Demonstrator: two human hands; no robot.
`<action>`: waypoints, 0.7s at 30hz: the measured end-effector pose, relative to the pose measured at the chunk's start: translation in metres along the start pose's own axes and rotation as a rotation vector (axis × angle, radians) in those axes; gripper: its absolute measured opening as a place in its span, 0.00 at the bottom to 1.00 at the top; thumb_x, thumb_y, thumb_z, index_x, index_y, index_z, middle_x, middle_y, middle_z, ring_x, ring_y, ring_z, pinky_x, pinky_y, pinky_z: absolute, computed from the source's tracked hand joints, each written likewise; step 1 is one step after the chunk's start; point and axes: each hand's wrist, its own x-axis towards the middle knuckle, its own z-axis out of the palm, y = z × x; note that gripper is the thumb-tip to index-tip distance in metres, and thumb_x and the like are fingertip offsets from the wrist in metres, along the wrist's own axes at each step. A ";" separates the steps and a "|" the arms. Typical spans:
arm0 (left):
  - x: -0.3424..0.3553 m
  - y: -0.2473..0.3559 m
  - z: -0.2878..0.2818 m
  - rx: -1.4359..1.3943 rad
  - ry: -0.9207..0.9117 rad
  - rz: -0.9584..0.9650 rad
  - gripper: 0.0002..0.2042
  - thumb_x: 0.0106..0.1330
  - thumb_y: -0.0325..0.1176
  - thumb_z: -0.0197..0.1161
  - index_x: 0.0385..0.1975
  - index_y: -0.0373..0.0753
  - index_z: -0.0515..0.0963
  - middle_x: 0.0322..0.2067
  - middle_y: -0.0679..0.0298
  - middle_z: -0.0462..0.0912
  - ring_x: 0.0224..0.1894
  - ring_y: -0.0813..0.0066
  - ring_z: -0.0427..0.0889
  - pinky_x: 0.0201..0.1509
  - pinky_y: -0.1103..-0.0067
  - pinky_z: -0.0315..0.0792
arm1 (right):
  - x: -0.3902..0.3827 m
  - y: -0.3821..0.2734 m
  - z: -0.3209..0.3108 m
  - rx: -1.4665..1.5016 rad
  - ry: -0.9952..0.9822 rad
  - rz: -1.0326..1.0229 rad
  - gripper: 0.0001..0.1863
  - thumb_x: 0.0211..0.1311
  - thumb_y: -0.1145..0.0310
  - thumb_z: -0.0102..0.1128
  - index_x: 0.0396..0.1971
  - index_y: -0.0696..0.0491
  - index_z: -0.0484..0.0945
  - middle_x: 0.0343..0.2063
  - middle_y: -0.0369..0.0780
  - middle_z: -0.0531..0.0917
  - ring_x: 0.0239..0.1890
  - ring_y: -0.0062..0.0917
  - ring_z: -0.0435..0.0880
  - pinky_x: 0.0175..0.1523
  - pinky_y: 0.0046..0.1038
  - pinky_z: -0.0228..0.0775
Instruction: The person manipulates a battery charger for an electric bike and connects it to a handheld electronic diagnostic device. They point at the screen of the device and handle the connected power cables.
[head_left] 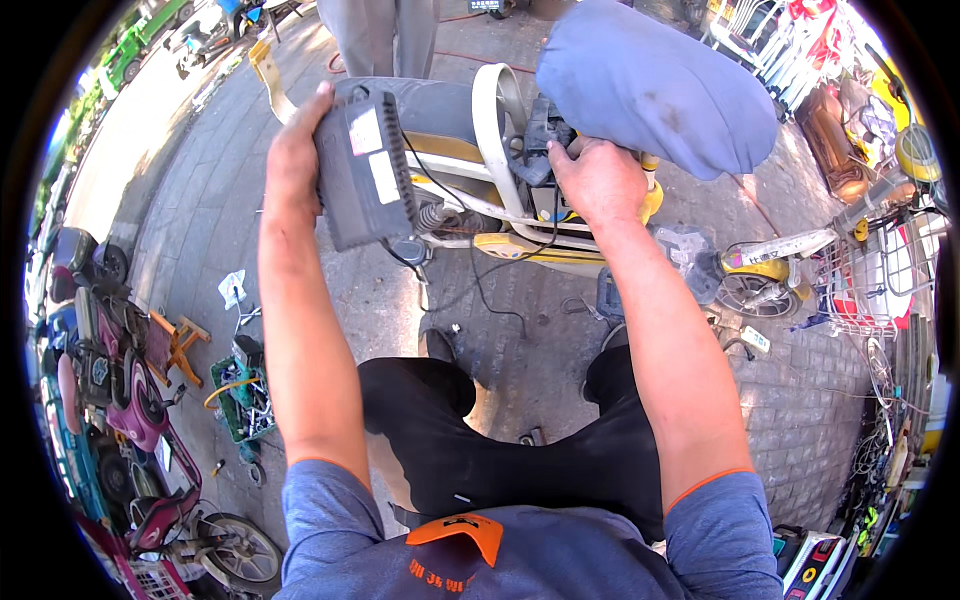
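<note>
In the head view, grasping one dark ribbed box point(347, 208) with the left grip point(295, 160), clasped along its left edge, fingers reaching to the top corner. Held up off the ground, tilted slightly, in front of a yellow-and-white scooter point(505, 246) and near its dark seat point(440, 106); broad face, bearing two pale labels point(384, 178), turned upward into sight. Probably gripped by the edge to carry the weight one-handed, and kept near the frame to leave slack in the black cables point(481, 295), at least two by count, some dangling toward the paving.

With the right grip point(603, 185), fingers curled, thumb side against one dark fitting point(543, 122), just beside one cream hoop point(486, 110); cannot tell whether pinching or merely pressing. Perhaps to steady the fitting.

Just above the right grip, one blue-grey padded bundle point(660, 90), perhaps put up there out of the way. Down at left, on the paving, one green basket point(230, 412) full of small tools, too jumbled to count, and one wooden stool point(180, 345), both well apart from the box. Beyond the scooter, two grey trouser legs point(385, 38) of one bystander.
</note>
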 end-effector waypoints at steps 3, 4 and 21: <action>0.063 0.051 0.003 0.384 -0.081 -0.041 0.23 0.74 0.57 0.65 0.44 0.40 0.86 0.32 0.65 0.91 0.28 0.76 0.89 0.35 0.76 0.83 | -0.002 0.002 0.004 0.020 0.019 -0.013 0.22 0.65 0.42 0.68 0.29 0.46 0.91 0.28 0.43 0.90 0.36 0.42 0.91 0.44 0.44 0.82; 0.086 0.059 0.007 0.458 -0.088 -0.072 0.23 0.73 0.58 0.65 0.44 0.40 0.86 0.32 0.64 0.91 0.27 0.75 0.89 0.35 0.76 0.84 | -0.001 0.001 0.006 0.019 0.018 -0.012 0.21 0.65 0.42 0.68 0.29 0.46 0.91 0.27 0.43 0.90 0.36 0.43 0.91 0.44 0.44 0.82; 0.228 0.019 0.005 1.889 -0.154 0.490 0.28 0.75 0.61 0.59 0.46 0.39 0.87 0.41 0.51 0.92 0.45 0.57 0.91 0.50 0.63 0.83 | -0.007 -0.012 0.019 -0.017 0.077 -0.081 0.21 0.67 0.45 0.66 0.28 0.49 0.90 0.24 0.47 0.88 0.33 0.47 0.90 0.41 0.46 0.81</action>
